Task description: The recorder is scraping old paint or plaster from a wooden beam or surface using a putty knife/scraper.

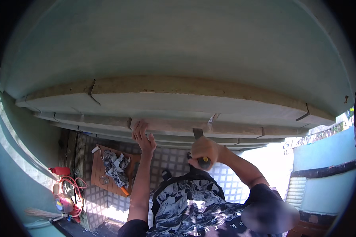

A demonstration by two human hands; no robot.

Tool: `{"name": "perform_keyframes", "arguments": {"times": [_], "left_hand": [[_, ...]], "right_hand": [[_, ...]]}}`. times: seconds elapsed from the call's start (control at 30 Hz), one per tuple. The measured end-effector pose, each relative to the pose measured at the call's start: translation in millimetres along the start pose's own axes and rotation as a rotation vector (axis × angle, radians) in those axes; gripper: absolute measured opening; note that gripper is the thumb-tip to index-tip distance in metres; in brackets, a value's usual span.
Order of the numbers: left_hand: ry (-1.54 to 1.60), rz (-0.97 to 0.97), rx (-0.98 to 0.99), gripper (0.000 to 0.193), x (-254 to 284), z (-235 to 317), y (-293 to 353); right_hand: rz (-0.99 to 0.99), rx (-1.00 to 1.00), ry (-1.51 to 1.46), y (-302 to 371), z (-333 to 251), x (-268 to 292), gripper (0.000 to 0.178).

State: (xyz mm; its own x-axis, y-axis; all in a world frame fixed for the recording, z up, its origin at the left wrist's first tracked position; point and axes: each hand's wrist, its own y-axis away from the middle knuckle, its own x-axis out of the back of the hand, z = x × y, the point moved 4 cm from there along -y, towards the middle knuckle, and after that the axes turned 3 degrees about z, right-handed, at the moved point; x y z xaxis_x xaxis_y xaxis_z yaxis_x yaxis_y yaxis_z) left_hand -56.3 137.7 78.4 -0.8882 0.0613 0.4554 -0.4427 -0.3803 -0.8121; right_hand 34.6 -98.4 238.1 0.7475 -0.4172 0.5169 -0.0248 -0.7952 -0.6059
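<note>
In front of me runs a pale green wall with stepped horizontal ledges. My left hand (pixel 140 135) rests on the worn edge of a middle ledge (pixel 166 123), its fingers spread against the board. To the right, my right hand (pixel 205 151) is wrapped round the dark handle of a scraper, whose yellow end shows below the fist. The scraper's flat metal blade (pixel 197 133) points up at the underside of the same ledge. Just above and right of the blade is a pale peeled patch (pixel 213 119).
Down on the left, a wooden table (pixel 97 172) bears a crumpled patterned cloth (pixel 115 164) and a tool with an orange handle (pixel 124 191). Beyond it are a red hose (pixel 83 183), a red container (pixel 59 170) and a broom (pixel 37 213). A light blue wall (pixel 324 154) stands right.
</note>
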Motion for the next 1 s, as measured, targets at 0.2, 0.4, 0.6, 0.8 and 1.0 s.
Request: {"name": "perform_keyframes", "arguments": {"times": [0.2,0.4,0.6,0.8,1.0], "left_hand": [[-0.011,0.033,0.02,0.042,-5.8,2.9,0.0],[-0.036,0.038,0.038,0.044,-6.0,3.5,2.3],[-0.054,0.089,0.024,0.044,-7.8,7.5,-0.2],[-0.078,0.1,0.033,0.044,-7.1,7.6,-0.3],[-0.063,0.11,0.033,0.045,-9.8,10.4,-0.4]], "right_hand": [[-0.017,-0.018,-0.061,2.6,12.9,8.3,0.031],[-0.024,-0.012,-0.121,2.4,18.9,13.2,0.028],[-0.076,0.101,-0.178,8.8,9.5,10.5,0.028],[-0.077,0.149,-0.158,7.5,2.8,9.0,0.028],[-0.057,0.172,-0.173,7.8,8.2,12.6,0.031]]}}
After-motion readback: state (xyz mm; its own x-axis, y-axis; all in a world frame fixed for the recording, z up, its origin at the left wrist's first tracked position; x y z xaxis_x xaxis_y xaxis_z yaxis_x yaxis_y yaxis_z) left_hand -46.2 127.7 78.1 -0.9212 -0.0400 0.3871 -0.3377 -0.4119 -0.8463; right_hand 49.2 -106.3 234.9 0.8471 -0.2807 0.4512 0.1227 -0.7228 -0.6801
